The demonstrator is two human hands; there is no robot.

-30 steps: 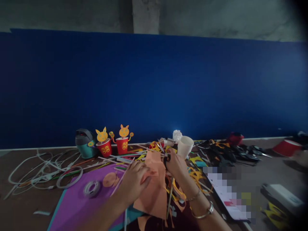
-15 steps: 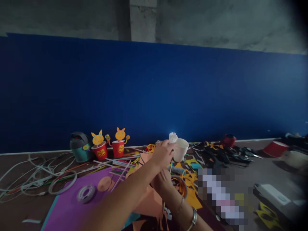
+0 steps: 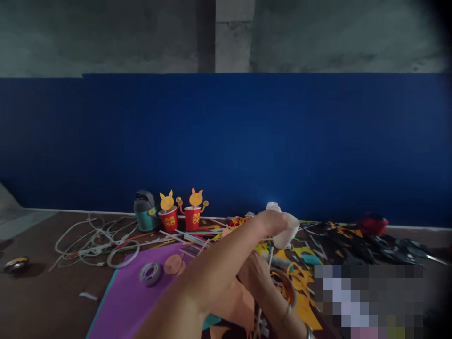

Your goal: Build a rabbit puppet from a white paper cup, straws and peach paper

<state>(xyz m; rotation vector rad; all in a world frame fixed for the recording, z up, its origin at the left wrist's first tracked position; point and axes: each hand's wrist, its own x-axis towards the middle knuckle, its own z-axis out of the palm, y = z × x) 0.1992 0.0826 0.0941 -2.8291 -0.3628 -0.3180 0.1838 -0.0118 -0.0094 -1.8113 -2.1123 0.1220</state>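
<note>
My left hand [image 3: 273, 222], its arm crossing in front of the right one, reaches to the mouth of a white paper cup [image 3: 285, 238]. The cup leans to the right, and the left fingertips are hidden at or inside its rim. Below it, my right hand [image 3: 254, 268] is curled low over the paper scraps, partly covered by my left forearm; what its fingers hold is hidden. A thin pale stick [image 3: 270, 260] shows beside my right hand. Orange paper [image 3: 235, 301] lies under both arms, and a brown tape roll [image 3: 287, 287] is right of my right wrist.
Two red cups [image 3: 168, 220] with yellow cat faces stand left, beside a teal and grey container [image 3: 144, 212]. A clear tape roll [image 3: 150, 273] rests on purple paper [image 3: 122, 301]. White cables [image 3: 88, 240] lie farther left. Yellow cut-out scraps [image 3: 303, 301] and dark tools [image 3: 356, 247] are right.
My left hand has moved from the cup's left side to over its mouth, and the cup tilts more to the right. The view has turned left and levelled. My right hand stays low.
</note>
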